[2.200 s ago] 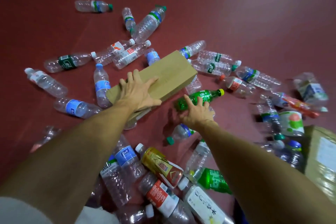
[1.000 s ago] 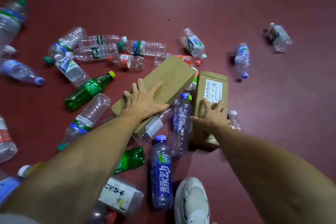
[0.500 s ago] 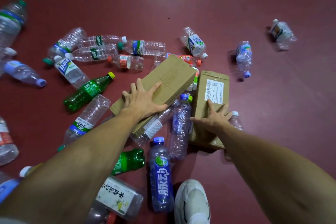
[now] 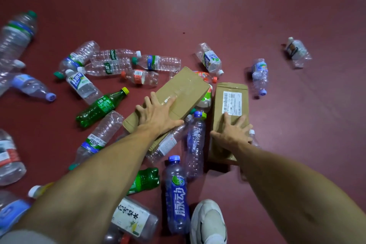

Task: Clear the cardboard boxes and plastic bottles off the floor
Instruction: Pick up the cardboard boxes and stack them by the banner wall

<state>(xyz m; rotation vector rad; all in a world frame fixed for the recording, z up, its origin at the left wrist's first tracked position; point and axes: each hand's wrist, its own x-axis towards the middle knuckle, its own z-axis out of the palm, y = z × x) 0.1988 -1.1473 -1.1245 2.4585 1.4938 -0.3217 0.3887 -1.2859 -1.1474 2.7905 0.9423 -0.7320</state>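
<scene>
One box [image 4: 185, 87] beneath left fingers [image 4: 154, 100], labelled box [image 4: 231, 87] beneath right fingers [image 4: 227, 119]

cardboard boxes [image 4: 184, 93]: 2 | plastic bottles [image 4: 101, 107]: roughly 26, several partly hidden or cut off at the edges | white shoe [image 4: 208, 222]: 1

- Plain box [image 4: 178, 93]: brown cardboard, in the middle, tilted and propped on bottles.
- Labelled box [image 4: 231, 105]: brown with a white shipping label, lying flat just right of the plain box.
- Green bottle [image 4: 101, 106]: yellow cap, on its side, left of the plain box.
- Blue bottle [image 4: 176, 194]: blue cap, lying near.
- Clear bottles [image 4: 158, 62]: on their sides, scattered mostly left and far.
</scene>
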